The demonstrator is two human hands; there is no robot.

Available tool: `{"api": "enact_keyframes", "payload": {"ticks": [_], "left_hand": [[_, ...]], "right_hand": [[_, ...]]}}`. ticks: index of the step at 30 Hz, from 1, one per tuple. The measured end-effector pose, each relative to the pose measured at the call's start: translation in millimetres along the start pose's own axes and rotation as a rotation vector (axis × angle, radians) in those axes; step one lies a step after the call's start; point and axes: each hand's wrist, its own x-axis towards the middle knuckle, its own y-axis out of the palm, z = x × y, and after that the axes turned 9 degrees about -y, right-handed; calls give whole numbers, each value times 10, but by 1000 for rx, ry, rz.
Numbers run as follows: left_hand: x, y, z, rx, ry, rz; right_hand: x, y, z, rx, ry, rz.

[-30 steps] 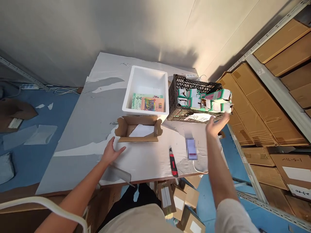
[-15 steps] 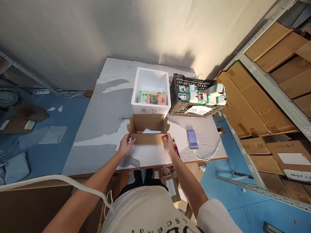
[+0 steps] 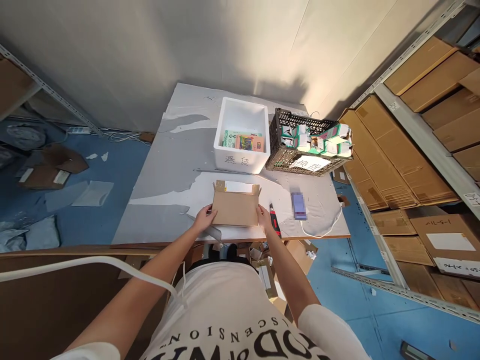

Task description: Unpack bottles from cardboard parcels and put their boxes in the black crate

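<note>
A small brown cardboard box (image 3: 236, 210) lies at the front of the table, a plain panel of it facing up. At its far end a white strip and short side flaps show. My left hand (image 3: 204, 218) is closed on the box's near left edge, the thumb lying over the panel. On the opposite side, my right hand (image 3: 263, 218) grips the right edge. Just right of that hand rests a red and black utility knife (image 3: 275, 221). The inside of the box is hidden.
Behind the box stand a white foam bin (image 3: 242, 160) with colourful packets inside and a black plastic crate (image 3: 275, 142) full of small boxes. A phone (image 3: 299, 206) with a white cable lies at right. Shelving (image 3: 405, 112) with cartons lines the right side.
The box has turned from showing its open inside to showing a flat panel on top. Both hands moved with it and still hold its sides. The view has shifted slightly.
</note>
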Motion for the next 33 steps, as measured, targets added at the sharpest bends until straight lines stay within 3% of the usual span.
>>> {"api": "enact_keyframes", "payload": {"ticks": [5, 9, 15, 21, 24, 27, 33], "left_hand": [[-144, -143, 363, 67, 26, 54], [-271, -137, 479, 207, 103, 143], [-391, 27, 321, 142, 8, 83], [-604, -72, -32, -98, 107, 12], [-656, -90, -316, -10, 146, -86], [-637, -58, -494, 113, 100, -217], [-532, -39, -427, 168, -52, -195]], "right_hand": [[-517, -130, -280, 30, 74, 25], [-709, -40, -406, 12, 82, 124], [-656, 178, -255, 99, 167, 81], [-716, -93, 82, 113, -16, 35], [-660, -229, 309, 45, -48, 12], [-540, -296, 489, -105, -35, 11], [-193, -279, 582, -273, 42, 145]]}}
